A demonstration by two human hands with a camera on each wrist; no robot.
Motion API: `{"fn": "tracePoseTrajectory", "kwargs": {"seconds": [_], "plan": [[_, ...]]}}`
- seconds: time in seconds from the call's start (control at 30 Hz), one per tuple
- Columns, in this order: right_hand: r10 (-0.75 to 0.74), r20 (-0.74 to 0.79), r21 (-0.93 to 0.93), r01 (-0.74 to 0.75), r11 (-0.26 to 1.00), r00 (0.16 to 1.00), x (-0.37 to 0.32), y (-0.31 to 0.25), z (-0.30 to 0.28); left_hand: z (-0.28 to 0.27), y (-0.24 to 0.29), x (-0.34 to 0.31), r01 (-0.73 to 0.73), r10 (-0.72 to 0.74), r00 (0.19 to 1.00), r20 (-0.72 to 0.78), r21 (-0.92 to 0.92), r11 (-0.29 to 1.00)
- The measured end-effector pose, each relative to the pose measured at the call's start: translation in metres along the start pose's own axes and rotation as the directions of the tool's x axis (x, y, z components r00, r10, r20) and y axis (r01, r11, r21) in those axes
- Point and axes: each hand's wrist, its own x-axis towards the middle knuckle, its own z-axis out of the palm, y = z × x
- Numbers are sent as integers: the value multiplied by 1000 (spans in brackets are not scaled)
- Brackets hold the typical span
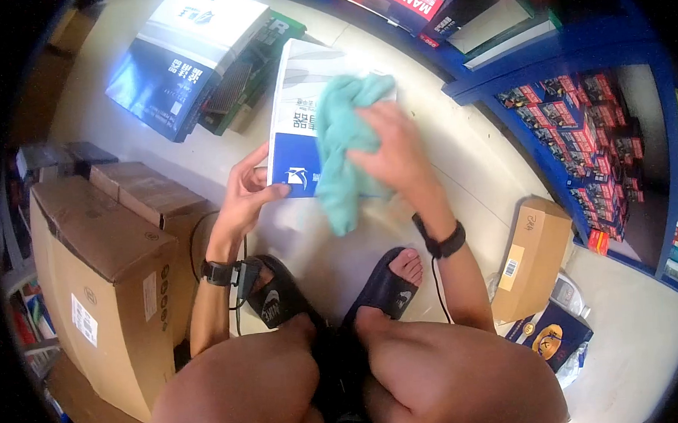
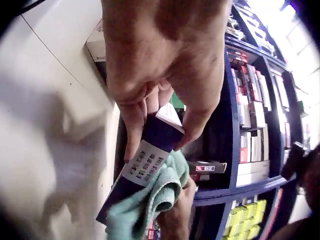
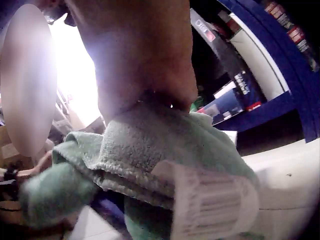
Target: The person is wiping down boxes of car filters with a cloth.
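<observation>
Two hands, a left hand (image 1: 249, 187) and a right hand (image 1: 398, 145); one green cloth (image 1: 342, 139); one hand-held box (image 1: 290, 108); at least two printed boxes (image 1: 196, 51) at the upper left (how many lie in that pile is hard to tell); two sandals (image 1: 284, 298); two wristbands (image 1: 448, 241); at least three brown cartons (image 1: 103, 275), one of them on the right; one navy package (image 1: 549, 337); and more small shelf boxes (image 1: 565, 115) than can be counted

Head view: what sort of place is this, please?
Probably a small shop or its stockroom: blue shelves hold rows of small printed boxes, and large brown cartons stand nearby.
</observation>
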Motion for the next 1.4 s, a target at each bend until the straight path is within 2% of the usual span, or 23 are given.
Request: {"fn": "tracePoseTrajectory", "kwargs": {"seconds": [0.03,0.07,0.13,0.27,0.33,0.37,0.43,0.53,0.6,0.67,0.7,0.73,0.77,0.8,0.9,0.93,1.0,1.03,1.1,1.17,1.23,1.33,1.4], "plan": [[32,-69,-35,-34,999,997,5,15,-3,2,5,-2,6,-7,1000,26,28,1000],[30,-72,-35,-32,999,997,10,30,-7,0,2,-3,3,-4,1000,26,30,1000],[138,-148,-65,-149,987,979,17,54,-16,-4,-7,-4,-6,5,1000,31,8,1000],[122,-167,-61,-134,989,978,18,59,-23,-2,-2,-2,-12,12,1000,23,-7,1000],[56,-103,-63,-63,996,993,10,35,-18,-1,2,-1,-10,10,1000,4,-20,1000],[12,-3,-73,-12,997,1000,5,20,-16,1,1,0,-10,10,1000,3,-21,1000],[-130,41,3,130,992,991,-12,-8,1,5,-1,4,-37,29,997,-76,-98,994],[-189,120,80,180,980,975,-19,-47,2,5,-1,6,-56,41,995,-92,-170,984],[-176,121,99,165,981,977,-17,-39,-1,7,-1,4,-47,35,996,-85,-153,987],[-96,45,19,95,995,994,-18,-13,-2,6,-1,3,-41,31,997,-77,-133,990],[-12,11,-45,12,999,1000,-16,-3,-6,3,-2,4,-49,43,997,-61,-111,993],[-12,12,-45,12,999,1000,-15,12,-11,1,-3,4,-58,53,997,-46,-91,994],[60,-38,-66,-62,996,998,-14,27,-17,-1,-4,2,-58,54,997,-51,-93,994],[129,-93,-84,-137,987,987,-11,32,-23,-3,-3,3,-61,58,998,-37,-78,995],[206,-93,-31,-210,977,974,-12,29,-28,-1,3,4,-62,59,997,-41,-81,995],[207,-93,-31,-211,977,974,-15,22,-29,1,4,4,-59,54,997,-53,-99,993],[7,44,-60,-5,998,999,-23,1,-29,2,4,6,-55,49,996,-73,-81,995],[8,44,-60,-5,998,999,-26,-14,-27,1,5,6,-50,44,995,-94,-62,997],[-115,182,39,109,993,977,-30,-38,-22,-2,6,6,-50,42,994,-98,-88,995],[-85,167,27,81,996,982,-32,-32,-22,-2,5,5,-45,32,994,-103,-118,992],[-60,149,20,58,998,987,-32,-22,-24,-2,7,3,-29,26,999,-36,-93,995],[17,114,-83,-8,997,993,-22,5,-32,-7,-1,0,-26,27,1000,12,-65,998],[70,47,-153,-62,986,996,-10,29,-36,-4,-2,-4,-8,7,1000,-10,-79,997]]}}
